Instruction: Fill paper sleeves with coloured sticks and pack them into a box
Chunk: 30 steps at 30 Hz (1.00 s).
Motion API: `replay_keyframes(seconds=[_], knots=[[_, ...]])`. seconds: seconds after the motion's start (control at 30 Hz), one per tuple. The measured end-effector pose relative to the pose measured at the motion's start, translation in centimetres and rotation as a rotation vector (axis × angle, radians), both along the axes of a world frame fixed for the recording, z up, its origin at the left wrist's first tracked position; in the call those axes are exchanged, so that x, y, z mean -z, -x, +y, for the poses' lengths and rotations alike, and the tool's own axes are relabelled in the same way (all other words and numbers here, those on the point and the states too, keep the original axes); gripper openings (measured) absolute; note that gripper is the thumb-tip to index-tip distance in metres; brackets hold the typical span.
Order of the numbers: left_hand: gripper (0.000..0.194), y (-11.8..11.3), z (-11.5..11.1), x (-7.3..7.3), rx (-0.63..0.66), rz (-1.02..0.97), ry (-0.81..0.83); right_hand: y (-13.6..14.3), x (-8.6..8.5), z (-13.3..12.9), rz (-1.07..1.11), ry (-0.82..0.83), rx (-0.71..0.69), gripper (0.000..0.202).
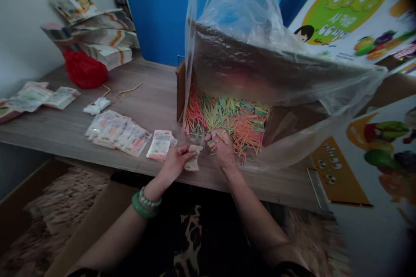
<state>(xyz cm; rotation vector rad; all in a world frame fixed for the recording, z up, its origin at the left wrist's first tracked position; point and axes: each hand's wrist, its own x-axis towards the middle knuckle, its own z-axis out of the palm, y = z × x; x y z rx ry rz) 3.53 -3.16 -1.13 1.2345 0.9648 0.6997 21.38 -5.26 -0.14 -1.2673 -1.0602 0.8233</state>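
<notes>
My left hand (178, 158), with green bracelets at its wrist, pinches a small printed packet (192, 162) near the table's front edge. Just right of it, my right hand (223, 148) is closed at the front of the box, with small sticks between its fingertips. Behind that hand lies a heap of thin red, green and yellow sticks (227, 112) in a cardboard box (181, 90) lined with clear plastic (282, 69). A small stack of printed packets (160, 143) sits left of my left hand.
Overlapping filled packets (118, 131) lie on the table (147, 99). Farther left are a red bag (85, 69), crumpled white paper (96, 105), more packets (61, 97) and stacked bundles (110, 38). Printed cartons (344, 12) stand at the right. Open boxes of packets (69, 207) sit below the table.
</notes>
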Motion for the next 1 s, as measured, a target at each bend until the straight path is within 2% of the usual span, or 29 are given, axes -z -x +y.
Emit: replay_keyframes(seconds=[0.1, 0.2, 0.27, 0.43, 0.6, 0.8, 1.0], knots=[[0.038, -0.2, 0.0, -0.5, -0.031, 0.066, -0.112, 1.3, -2.1, -0.2, 0.154, -0.115, -0.043, 0.013], [0.034, -0.3, 0.0, -0.7, 0.017, 0.078, -0.148, 2.7, -3.8, -0.3, 0.232, -0.221, -0.076, 0.012], [0.032, -0.3, -0.1, -0.8, 0.038, 0.065, -0.144, 3.5, -4.4, -0.3, 0.228, -0.258, -0.085, 0.012], [0.033, -0.4, -0.3, -1.2, 0.057, 0.030, -0.138, 3.8, -3.9, -0.6, 0.143, -0.268, -0.129, 0.010], [0.036, -0.5, -0.4, -1.3, 0.049, -0.001, -0.112, 3.2, -3.2, -1.4, 0.173, -0.224, -0.198, 0.009], [0.040, -0.7, -0.5, -0.9, 0.025, 0.077, -0.126, 2.8, -3.3, -1.6, 0.213, -0.250, -0.114, 0.008], [0.027, -0.4, -0.8, -1.6, 0.095, 0.040, -0.088, 2.9, -2.8, -1.5, 0.217, -0.179, -0.173, 0.009]])
